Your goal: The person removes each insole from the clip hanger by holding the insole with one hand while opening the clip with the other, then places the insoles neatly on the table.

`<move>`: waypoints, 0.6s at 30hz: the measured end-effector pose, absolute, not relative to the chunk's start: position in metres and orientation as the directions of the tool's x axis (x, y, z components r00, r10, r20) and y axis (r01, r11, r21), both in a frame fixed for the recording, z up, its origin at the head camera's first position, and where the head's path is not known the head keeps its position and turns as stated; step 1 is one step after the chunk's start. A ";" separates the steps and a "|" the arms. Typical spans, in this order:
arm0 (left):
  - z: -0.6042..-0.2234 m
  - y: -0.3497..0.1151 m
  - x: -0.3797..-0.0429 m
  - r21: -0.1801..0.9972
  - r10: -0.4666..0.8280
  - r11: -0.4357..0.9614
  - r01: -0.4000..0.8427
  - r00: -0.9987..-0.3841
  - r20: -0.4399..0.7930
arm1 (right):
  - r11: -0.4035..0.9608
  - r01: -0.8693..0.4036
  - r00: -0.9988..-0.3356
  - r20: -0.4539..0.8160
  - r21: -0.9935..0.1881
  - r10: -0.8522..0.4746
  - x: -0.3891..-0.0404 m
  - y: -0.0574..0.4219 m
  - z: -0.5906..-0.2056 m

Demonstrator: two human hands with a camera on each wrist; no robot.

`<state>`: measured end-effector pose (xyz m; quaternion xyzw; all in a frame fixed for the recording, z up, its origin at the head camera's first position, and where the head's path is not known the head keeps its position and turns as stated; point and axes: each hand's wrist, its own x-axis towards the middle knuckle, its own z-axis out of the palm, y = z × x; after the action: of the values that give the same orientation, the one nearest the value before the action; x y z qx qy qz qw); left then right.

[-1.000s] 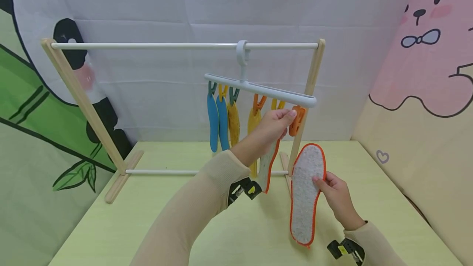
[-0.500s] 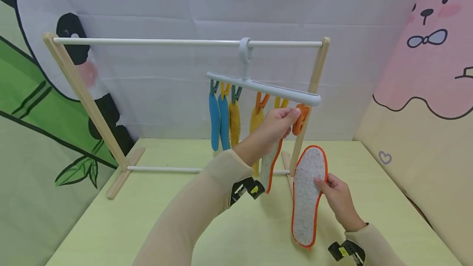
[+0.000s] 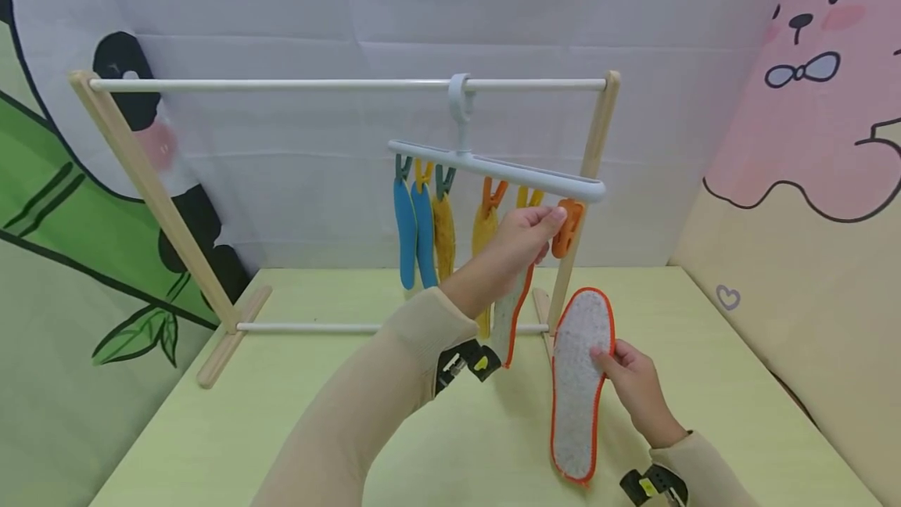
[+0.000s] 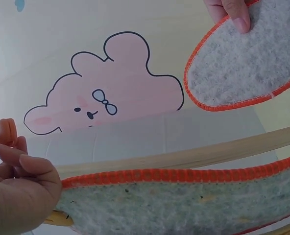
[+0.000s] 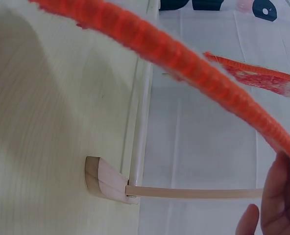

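At the right end of the pale blue hanger [image 3: 507,170], my left hand [image 3: 508,257] pinches an orange clothespin [image 3: 568,230] between thumb and fingers. Lower right, my right hand [image 3: 637,391] grips the edge of a grey felt insole [image 3: 581,390] with orange stitched trim, held upright with the thumb on its face. A similar orange-edged insole [image 3: 508,327] hangs just behind my left forearm; the left wrist view shows that insole [image 4: 184,203] right beside the left hand. The right wrist view shows the held insole's orange edge [image 5: 164,46] and part of the right hand [image 5: 282,200].
Further left on the hanger, green, yellow and orange clothespins hold two blue insoles [image 3: 404,233] and two yellow ones [image 3: 443,233]. The hanger hooks over the white top bar [image 3: 281,85] of a wooden-framed rack [image 3: 158,194]. The rack stands on a pale wood table [image 3: 718,382].
My right hand has lowered the insole a little and brought it slightly left. The left hand keeps its pinch on the orange clothespin. The head view swayed briefly.
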<state>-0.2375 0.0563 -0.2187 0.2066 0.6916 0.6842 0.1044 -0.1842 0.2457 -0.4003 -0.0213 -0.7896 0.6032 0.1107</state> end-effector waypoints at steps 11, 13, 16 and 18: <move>-0.220 0.055 -0.241 0.988 0.436 -0.041 0.148 -0.887 0.152 | 0.281 -0.088 -0.975 0.140 -0.956 0.171 -0.188 0.249 -0.401; -0.220 0.056 -0.240 0.988 0.441 -0.048 0.146 -0.884 0.152 | 0.279 -0.076 -0.976 0.129 -0.957 0.176 -0.188 0.249 -0.402; -0.220 0.057 -0.240 0.988 0.437 -0.048 0.145 -0.887 0.151 | 0.277 -0.070 -0.977 0.122 -0.958 0.175 -0.189 0.249 -0.403; -0.220 0.057 -0.240 0.989 0.433 -0.047 0.143 -0.889 0.149 | 0.275 -0.072 -0.978 0.122 -0.959 0.172 -0.190 0.249 -0.404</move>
<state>-0.2396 0.0567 -0.2205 0.2107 0.6825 0.6920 0.1048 -0.1898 0.2493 -0.4036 -0.0315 -0.7919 0.6013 0.1012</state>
